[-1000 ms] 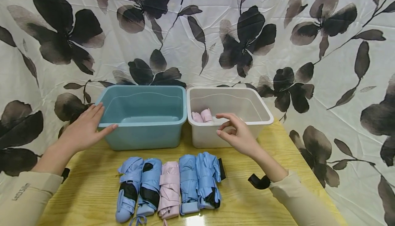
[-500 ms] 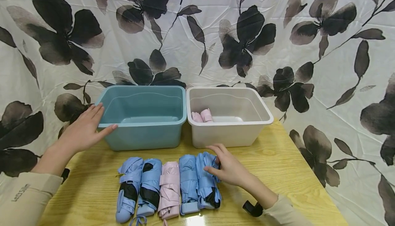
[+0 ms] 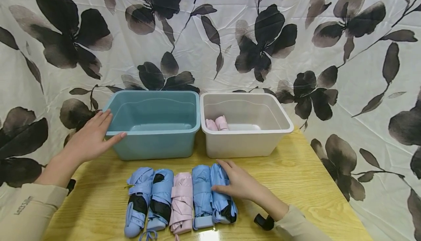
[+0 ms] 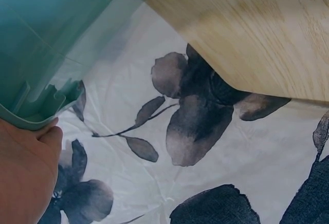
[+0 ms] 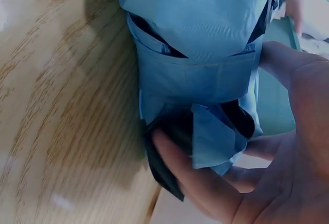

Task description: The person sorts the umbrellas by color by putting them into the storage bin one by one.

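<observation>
The right grip (image 3: pixel 241 183) clasps a six-o'clock blue umbrella (image 3: pixel 220 201); the left grip (image 3: pixel 87 138), straight-fingered, touches the teal tub (image 3: pixel 156 145). This probably steadies it.

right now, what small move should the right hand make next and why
The right hand should probably lift the rightmost blue umbrella: thumb and fingers are round its far end, and only its left side has a neighbouring umbrella.
</observation>
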{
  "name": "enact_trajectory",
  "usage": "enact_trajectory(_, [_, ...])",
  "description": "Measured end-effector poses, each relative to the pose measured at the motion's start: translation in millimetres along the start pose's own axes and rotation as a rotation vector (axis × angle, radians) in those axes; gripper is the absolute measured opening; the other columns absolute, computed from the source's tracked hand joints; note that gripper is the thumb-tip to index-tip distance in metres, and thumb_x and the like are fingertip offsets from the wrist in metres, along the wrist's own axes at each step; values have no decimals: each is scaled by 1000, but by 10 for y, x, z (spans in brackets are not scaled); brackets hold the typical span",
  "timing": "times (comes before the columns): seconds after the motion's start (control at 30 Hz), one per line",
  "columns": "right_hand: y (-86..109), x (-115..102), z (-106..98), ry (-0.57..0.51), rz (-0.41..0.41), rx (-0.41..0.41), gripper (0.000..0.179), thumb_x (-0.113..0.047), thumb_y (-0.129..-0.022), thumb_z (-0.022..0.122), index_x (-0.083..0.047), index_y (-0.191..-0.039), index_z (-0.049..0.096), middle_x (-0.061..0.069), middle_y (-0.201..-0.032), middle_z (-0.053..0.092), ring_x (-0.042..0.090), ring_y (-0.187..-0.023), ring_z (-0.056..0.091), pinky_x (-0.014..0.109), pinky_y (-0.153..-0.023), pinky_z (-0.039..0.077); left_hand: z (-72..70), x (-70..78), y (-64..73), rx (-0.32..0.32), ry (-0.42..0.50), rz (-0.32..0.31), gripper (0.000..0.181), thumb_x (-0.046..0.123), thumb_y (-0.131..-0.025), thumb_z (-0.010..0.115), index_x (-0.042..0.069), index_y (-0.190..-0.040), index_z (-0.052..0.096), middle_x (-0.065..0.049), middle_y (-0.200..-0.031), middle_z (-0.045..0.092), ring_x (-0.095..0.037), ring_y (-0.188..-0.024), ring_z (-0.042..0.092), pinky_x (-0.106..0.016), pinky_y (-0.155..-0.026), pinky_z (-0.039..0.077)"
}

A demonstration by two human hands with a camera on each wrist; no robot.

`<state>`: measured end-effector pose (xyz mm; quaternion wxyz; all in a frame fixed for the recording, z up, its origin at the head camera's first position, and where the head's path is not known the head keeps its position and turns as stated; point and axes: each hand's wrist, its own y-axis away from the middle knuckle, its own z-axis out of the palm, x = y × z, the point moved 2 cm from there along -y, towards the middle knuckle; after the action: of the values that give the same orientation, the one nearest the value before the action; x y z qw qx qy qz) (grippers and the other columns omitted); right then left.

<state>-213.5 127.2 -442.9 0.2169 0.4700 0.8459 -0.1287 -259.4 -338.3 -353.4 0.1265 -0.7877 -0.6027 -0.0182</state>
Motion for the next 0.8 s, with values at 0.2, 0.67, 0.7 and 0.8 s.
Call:
enact_trajectory(0.2, [-9, -3, 16, -33, 47, -24, 100, -60, -85, 79, -10, -161, 37, 26, -151, 50, 48, -130, 57, 64, -102, 51, -20, 20, -7, -6, 5, -4, 99, 60, -103, 54, -16, -158, 22, -35, -167, 15, -55, -154, 11, -71, -120, 17])
enact_trajectory(0.67, [27, 71, 66, -256, 54, 95, 85, -31, -77, 88, -10, -150, 50, 15, -147, 55, 35, -129, 57, 59, -106, 48, -22, 28, 10, -10, 9, -11, 100, 60, -102, 53, -16, -158, 22, -35, -167, 15, -54, -154, 10, -71, -120, 17])
enact_trajectory(0.7, [36, 69, 63, -268, 49, 105, 85, -30, -76, 89, -10, -149, 50, 15, -147, 55, 36, -130, 56, 59, -107, 47, -22, 26, 10, -10, 8, -10, 100, 60, -102, 53, -16, -158, 22, -35, -167, 15, -54, -154, 10, -71, -120, 17])
enact_trajectory(0.8, [68, 55, 45, -312, 38, 138, 85, -26, -75, 91, -10, -149, 51, 14, -148, 54, 36, -131, 55, 60, -108, 46, -23, 19, 8, -10, 7, -11, 100, 60, -103, 53, -16, -158, 22, -35, -167, 15, -55, -154, 10, -71, -120, 17])
